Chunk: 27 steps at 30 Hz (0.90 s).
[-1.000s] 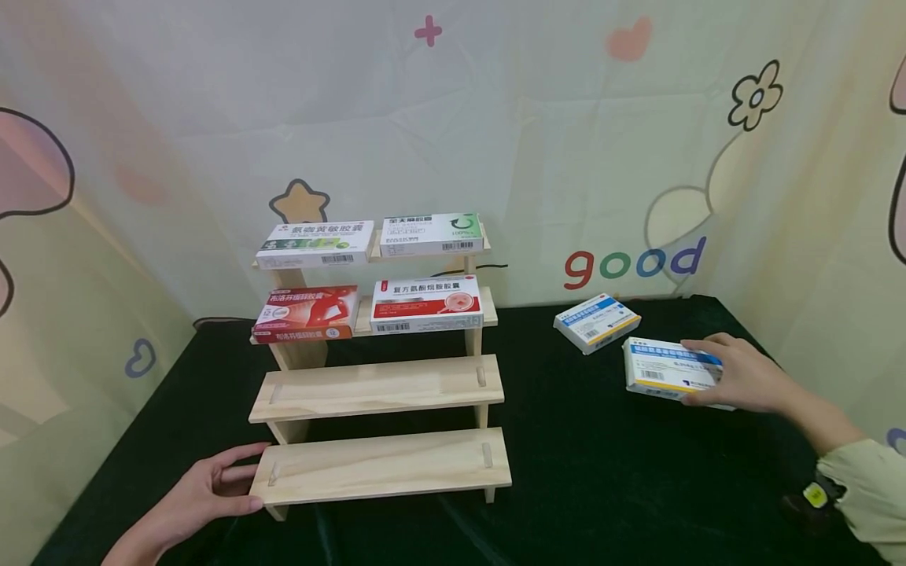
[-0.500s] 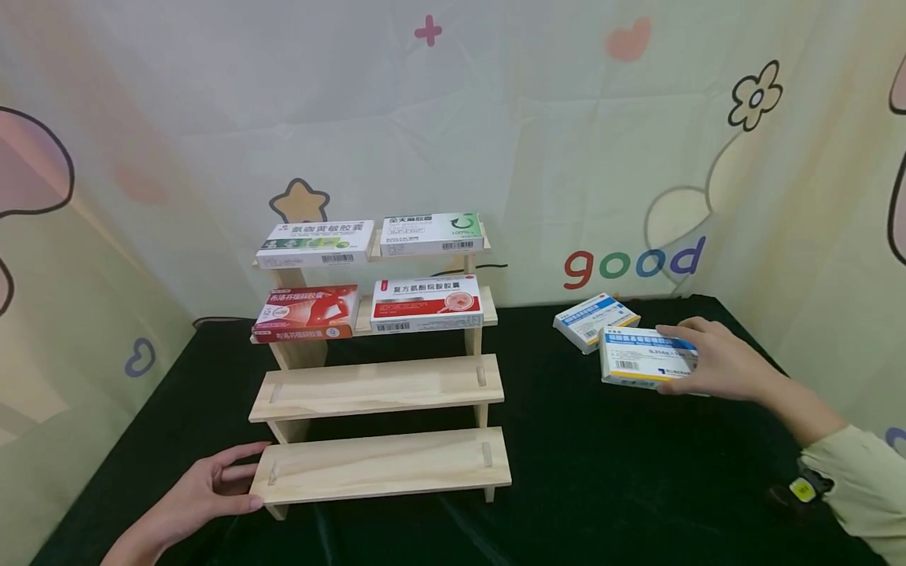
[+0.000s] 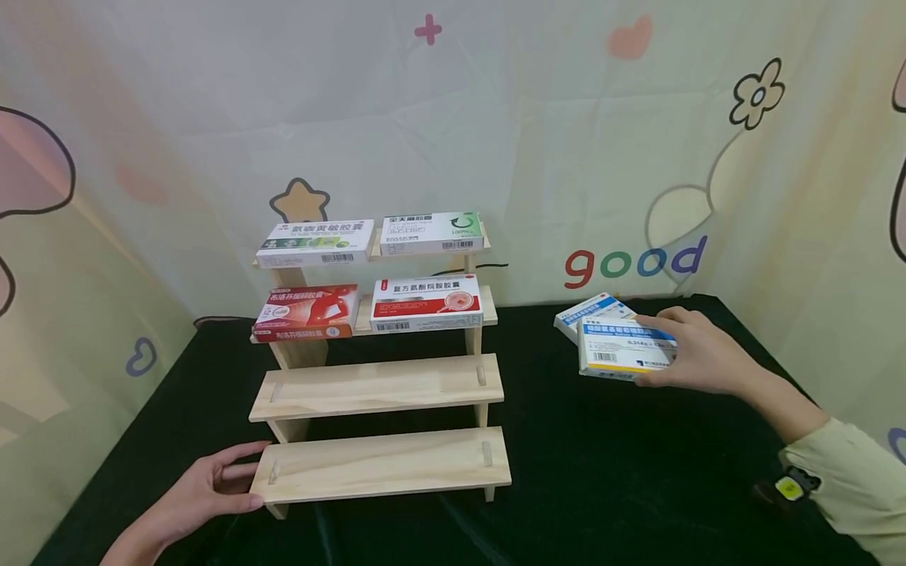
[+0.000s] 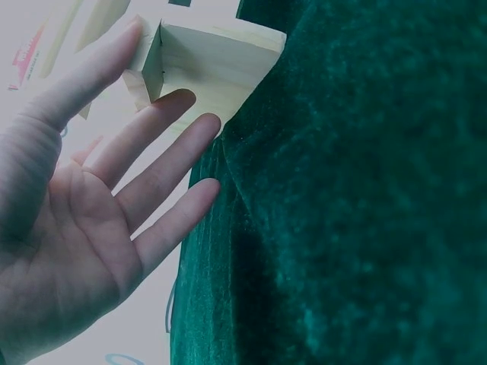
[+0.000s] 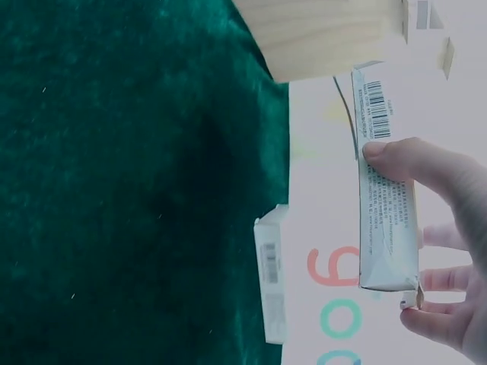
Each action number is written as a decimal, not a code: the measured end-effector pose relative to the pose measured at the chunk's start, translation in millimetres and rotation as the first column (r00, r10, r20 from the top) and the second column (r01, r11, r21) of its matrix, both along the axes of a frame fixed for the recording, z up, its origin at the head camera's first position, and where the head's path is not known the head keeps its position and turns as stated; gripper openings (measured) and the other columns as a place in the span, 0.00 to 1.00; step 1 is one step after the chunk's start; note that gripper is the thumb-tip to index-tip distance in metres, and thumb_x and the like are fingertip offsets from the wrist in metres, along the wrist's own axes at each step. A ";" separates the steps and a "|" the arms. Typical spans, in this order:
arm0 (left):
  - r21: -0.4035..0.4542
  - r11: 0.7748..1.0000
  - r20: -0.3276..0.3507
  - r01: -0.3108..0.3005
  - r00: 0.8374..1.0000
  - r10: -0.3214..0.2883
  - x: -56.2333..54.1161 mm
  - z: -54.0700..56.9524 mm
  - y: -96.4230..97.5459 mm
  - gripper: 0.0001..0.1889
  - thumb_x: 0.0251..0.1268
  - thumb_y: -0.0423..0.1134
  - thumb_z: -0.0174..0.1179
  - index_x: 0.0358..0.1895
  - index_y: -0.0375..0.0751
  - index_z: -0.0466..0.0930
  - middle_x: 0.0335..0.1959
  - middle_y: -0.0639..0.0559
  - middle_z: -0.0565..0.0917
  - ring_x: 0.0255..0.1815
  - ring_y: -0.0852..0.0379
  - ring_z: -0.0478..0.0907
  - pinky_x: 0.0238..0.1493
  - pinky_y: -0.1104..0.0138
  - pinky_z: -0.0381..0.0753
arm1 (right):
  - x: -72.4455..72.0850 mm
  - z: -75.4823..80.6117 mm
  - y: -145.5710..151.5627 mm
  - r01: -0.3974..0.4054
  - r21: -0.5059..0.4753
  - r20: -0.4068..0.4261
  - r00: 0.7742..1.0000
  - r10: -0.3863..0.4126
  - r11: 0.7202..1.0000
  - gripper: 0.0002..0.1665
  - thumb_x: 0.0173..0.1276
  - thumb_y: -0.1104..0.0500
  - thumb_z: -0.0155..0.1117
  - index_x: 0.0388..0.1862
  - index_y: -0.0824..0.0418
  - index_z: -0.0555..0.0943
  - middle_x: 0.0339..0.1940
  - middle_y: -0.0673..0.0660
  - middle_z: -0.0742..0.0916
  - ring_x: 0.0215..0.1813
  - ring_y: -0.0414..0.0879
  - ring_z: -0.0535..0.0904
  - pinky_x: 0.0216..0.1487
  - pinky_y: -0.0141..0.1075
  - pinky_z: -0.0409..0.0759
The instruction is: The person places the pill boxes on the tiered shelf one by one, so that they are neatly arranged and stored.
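A stepped wooden display stand has four medicine boxes on its two upper shelves. At the left end of its lowest shelf, my left hand grips the board between thumb and index finger; the left wrist view shows the other fingers spread loosely. My right hand holds a white-blue medicine box by its right end, thumb along one narrow side in the right wrist view. A similar medicine box lies on the dark green cloth, partly hidden behind the held one.
On the top shelf are a white-green box and another white box. Below them sit a red box and a white-red box. The two lower shelves show bare wood. A printed curtain hangs behind the cloth.
My right hand has lifted the white-blue box and moved it left and away from me, so it now overlaps the other box in view. My left hand stays put.
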<state>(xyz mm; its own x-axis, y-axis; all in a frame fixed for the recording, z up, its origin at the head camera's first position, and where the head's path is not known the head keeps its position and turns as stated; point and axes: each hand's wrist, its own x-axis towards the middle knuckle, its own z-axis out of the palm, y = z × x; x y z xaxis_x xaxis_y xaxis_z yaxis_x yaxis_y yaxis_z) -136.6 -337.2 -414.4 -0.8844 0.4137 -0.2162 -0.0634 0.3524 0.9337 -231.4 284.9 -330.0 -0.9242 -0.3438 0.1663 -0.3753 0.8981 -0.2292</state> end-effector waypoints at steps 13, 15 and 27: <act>-0.002 1.000 0.012 -0.005 1.000 0.005 -0.5 -0.9 1.0 0.36 0.61 0.33 0.57 0.64 0.18 0.46 0.56 0.24 0.68 0.49 0.55 0.78 0.46 0.60 0.78 | 6.1 11.2 -25.9 -0.026 -0.004 -0.033 0.999 0.026 1.000 0.52 0.44 0.37 0.70 0.63 0.64 0.68 0.56 0.67 0.70 0.52 0.61 0.63 0.45 0.53 0.71; 0.009 1.000 0.009 -0.002 1.000 0.002 -0.6 -1.0 1.3 0.37 0.61 0.33 0.57 0.64 0.18 0.46 0.56 0.24 0.67 0.49 0.55 0.78 0.45 0.61 0.78 | 7.1 12.9 -29.9 -0.031 -0.002 -0.039 0.999 0.031 1.000 0.52 0.43 0.37 0.70 0.63 0.64 0.68 0.56 0.67 0.71 0.52 0.60 0.63 0.46 0.53 0.72; 0.002 1.000 -0.002 -0.005 1.000 0.005 -1.0 -2.1 0.2 0.37 0.61 0.33 0.57 0.64 0.18 0.46 0.57 0.23 0.66 0.49 0.57 0.78 0.45 0.62 0.78 | 10.1 16.6 -46.4 -0.025 0.002 -0.042 0.999 0.025 1.000 0.52 0.43 0.37 0.70 0.63 0.62 0.68 0.57 0.66 0.70 0.53 0.60 0.63 0.46 0.53 0.72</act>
<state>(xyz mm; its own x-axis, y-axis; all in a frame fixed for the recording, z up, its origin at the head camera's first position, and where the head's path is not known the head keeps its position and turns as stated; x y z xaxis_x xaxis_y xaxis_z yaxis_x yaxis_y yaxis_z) -137.6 -337.0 -416.4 -0.8870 0.4096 -0.2135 -0.0630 0.3505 0.9344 -221.2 238.5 -313.4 -0.9076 -0.3669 0.2041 -0.4068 0.8887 -0.2115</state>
